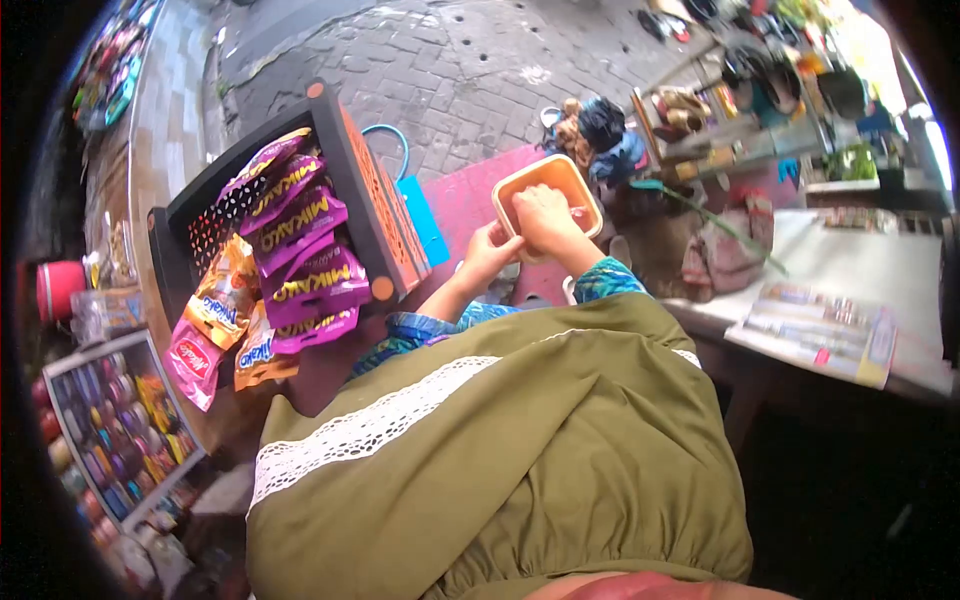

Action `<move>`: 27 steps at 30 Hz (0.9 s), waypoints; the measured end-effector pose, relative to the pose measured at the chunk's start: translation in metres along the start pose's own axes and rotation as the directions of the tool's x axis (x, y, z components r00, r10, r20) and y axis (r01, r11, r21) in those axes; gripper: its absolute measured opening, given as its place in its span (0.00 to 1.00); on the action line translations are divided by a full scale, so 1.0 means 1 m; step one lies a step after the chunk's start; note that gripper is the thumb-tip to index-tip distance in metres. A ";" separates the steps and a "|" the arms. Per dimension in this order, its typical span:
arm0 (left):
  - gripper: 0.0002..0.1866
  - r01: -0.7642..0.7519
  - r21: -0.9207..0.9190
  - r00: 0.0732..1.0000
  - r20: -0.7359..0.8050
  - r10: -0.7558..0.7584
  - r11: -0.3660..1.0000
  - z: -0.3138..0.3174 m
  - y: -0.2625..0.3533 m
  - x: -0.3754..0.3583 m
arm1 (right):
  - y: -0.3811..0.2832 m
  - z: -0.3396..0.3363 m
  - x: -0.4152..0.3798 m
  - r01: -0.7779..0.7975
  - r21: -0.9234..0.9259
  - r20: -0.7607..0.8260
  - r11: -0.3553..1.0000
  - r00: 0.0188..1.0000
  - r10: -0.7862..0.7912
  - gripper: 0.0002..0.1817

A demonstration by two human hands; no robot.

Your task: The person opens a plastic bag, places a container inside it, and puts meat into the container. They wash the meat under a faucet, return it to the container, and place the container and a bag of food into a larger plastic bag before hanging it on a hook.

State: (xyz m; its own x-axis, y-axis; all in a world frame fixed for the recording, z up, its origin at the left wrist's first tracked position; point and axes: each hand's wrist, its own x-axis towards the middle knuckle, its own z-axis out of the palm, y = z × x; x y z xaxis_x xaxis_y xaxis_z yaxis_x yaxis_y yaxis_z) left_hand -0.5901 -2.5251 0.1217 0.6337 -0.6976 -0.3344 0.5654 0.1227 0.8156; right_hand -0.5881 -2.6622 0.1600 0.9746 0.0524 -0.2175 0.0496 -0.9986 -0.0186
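A square orange-and-cream plastic tub (571,176) is in front of me, over a pink surface. My left hand (487,252) grips its near left side, with the fingers at the rim. Inside the tub is my right hand (543,214), knuckles up and fingers curled downward. Its fingertips are hidden, so I cannot make out what they hold. A small clear, shiny bit shows beside it in the tub. To the left of my hands, a black and orange basket (372,185) holds several purple Mikako snack packets (315,280).
Orange and pink packets (222,300) hang over the basket's near side. A blue card (424,222) sits by the basket. At right, a white table (890,270) bears flat packaged goods (815,330). A framed display (122,425) stands lower left; paving (440,80) lies beyond.
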 end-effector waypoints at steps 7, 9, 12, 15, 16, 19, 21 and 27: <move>0.12 -0.208 -0.166 0.943 -0.295 0.153 0.964 -0.014 0.015 0.052 | 0.024 -0.036 0.095 0.179 0.252 -0.043 0.951 0.984 -0.174 0.08; 0.12 -0.224 -0.142 0.908 -0.389 0.153 0.964 -0.020 0.024 0.070 | 0.031 -0.043 0.124 0.205 0.335 -0.020 0.920 0.977 -0.210 0.10; 0.12 -0.263 -0.143 0.826 -0.544 0.147 0.954 -0.029 0.037 0.103 | 0.047 -0.053 0.175 0.329 0.389 0.042 0.861 0.927 -0.373 0.09; 0.15 -0.334 -0.126 0.728 -0.665 0.171 0.934 -0.039 0.051 0.140 | 0.055 -0.076 0.225 0.470 0.328 0.039 0.819 0.860 -0.509 0.09; 0.15 -0.370 -0.103 0.693 -0.692 0.201 0.923 -0.045 0.058 0.159 | 0.061 -0.070 0.239 0.507 0.320 -0.055 0.801 0.854 -0.518 0.09; 0.14 -0.473 -0.099 0.568 -0.793 0.217 0.876 -0.054 0.075 0.197 | 0.067 -0.087 0.285 0.581 0.324 -0.045 0.747 0.798 -0.601 0.11; 0.13 -0.511 -0.131 0.536 -0.821 0.196 0.849 -0.067 0.085 0.221 | 0.068 -0.086 0.316 0.604 0.396 -0.120 0.692 0.781 -0.613 0.11; 0.12 -0.597 -0.107 0.443 -0.871 0.215 0.795 -0.105 0.125 0.269 | 0.067 -0.091 0.407 0.732 0.283 -0.093 0.619 0.664 -0.742 0.11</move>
State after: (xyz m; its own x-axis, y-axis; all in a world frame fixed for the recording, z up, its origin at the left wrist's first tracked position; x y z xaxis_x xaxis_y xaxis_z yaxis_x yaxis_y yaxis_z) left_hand -0.2931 -2.6233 0.0839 0.8616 0.3321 -0.3838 0.1278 0.5899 0.7973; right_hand -0.1686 -2.7084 0.1586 0.6304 0.7753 -0.0398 0.6827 -0.5780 -0.4469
